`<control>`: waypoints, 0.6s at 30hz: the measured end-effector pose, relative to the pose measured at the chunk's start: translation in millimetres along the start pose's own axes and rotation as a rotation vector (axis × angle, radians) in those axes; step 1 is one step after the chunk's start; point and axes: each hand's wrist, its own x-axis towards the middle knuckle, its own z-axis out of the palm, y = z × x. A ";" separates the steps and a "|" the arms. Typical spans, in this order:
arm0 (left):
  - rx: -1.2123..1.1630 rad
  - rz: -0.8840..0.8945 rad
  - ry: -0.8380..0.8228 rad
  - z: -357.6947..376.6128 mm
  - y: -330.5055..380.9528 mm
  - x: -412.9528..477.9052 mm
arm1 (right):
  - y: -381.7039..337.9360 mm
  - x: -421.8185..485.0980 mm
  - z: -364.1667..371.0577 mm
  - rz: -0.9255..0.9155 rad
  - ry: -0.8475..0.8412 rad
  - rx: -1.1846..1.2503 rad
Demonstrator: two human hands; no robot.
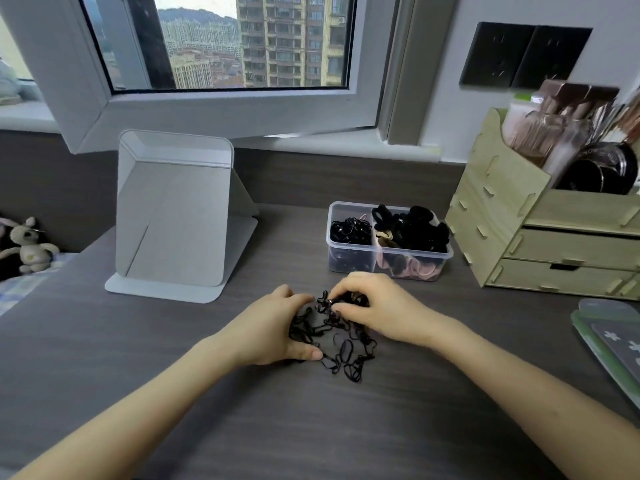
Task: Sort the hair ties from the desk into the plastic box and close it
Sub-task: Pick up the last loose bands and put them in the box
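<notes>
A loose pile of thin black hair ties lies on the dark desk between my hands. My left hand cups the pile's left side, fingers curled around several ties. My right hand pinches ties at the pile's top right. Behind them stands the clear plastic box, lidless, with two compartments. Its left one holds thin black ties, and thick black and pink scrunchies fill the right.
A grey folding mirror stand is at the back left. A wooden drawer organiser with cosmetics stands at the right. A green-rimmed lid lies at the right edge. An open window frame overhangs the desk's back.
</notes>
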 end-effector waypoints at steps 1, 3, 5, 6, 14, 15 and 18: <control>-0.006 0.008 -0.004 -0.2 0.7 1.9 | -2.7 0.3 -7.5 0.010 0.019 0.034; -0.013 0.020 -0.031 -2.4 3.6 5.6 | -8.1 3.5 -24.3 0.049 0.042 0.129; -0.019 0.026 -0.074 -6.2 5.4 9.9 | -11.9 11.4 -42.6 0.100 0.090 0.236; -0.022 0.028 -0.099 -8.5 5.9 12.0 | -12.4 17.4 -51.8 0.116 0.135 0.250; 0.092 0.020 -0.245 -24.2 -1.1 10.9 | 13.6 101.6 -83.6 0.438 0.233 0.037; 0.105 0.024 -0.257 -24.1 -1.4 8.8 | 14.9 112.3 -80.8 0.496 0.210 0.006; 0.122 0.045 -0.259 -21.2 -0.4 3.2 | 12.5 136.4 -70.7 0.626 0.113 -0.105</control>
